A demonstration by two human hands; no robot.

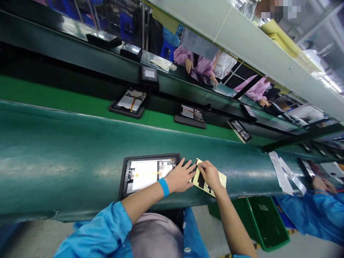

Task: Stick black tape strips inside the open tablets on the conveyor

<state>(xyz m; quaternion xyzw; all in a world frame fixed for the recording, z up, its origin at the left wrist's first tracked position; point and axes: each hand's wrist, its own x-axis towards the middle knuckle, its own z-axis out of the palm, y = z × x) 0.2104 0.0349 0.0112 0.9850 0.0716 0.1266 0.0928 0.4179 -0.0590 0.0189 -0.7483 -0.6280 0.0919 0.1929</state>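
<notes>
My left hand [180,177], with a blue band at the wrist, lies flat with its fingers spread. Its fingertips rest on the left edge of a pale yellow sheet [221,178] carrying black adhesive pieces. Over that sheet's upper left part, my right hand [211,175] is closed in a pinch; what lies between its fingertips is too small to make out. Left of my hands, an opened tablet [145,175] sits in a dark tray [123,179], its white inside and orange ribbon cable showing. My left hand and forearm cover its lower right corner.
Beyond the green bench [67,150] runs a green conveyor belt [34,91] bearing several opened tablets, including one in a tray [131,102]. White strips [281,173] lie to the right, near a co-worker's hands [324,184]. Below stands a green crate [268,225]. More people sit across the line.
</notes>
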